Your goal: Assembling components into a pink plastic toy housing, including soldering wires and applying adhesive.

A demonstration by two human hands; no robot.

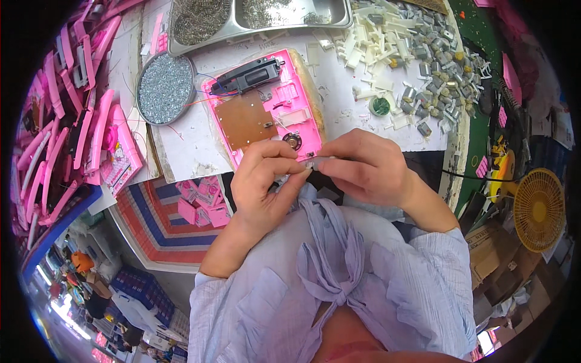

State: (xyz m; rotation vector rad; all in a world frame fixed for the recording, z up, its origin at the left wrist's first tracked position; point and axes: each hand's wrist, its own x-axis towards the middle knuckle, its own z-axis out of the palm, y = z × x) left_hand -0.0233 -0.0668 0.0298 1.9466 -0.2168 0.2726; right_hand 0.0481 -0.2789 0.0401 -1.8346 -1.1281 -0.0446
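Note:
My left hand (261, 180) and my right hand (367, 168) meet at the near edge of a pink plastic shell (301, 72). Fingertips of both are pinched together around something small and greyish, too hidden to name. Inside the shell lie a brown circuit board (245, 121), a long black module (249, 76) with blue and red wires, a white plastic piece (294, 117) and a round black-rimmed part (292, 141). The shell rests tilted on a wrapped pad (312, 91).
A round dish of small metal screws (164, 88) stands left of the shell. Behind is a metal tray (290, 25) with wiry coils. White plastic parts and small motors (433, 85) are heaped right, pink casings (57, 127) far left. A yellow fan (538, 209) stands right.

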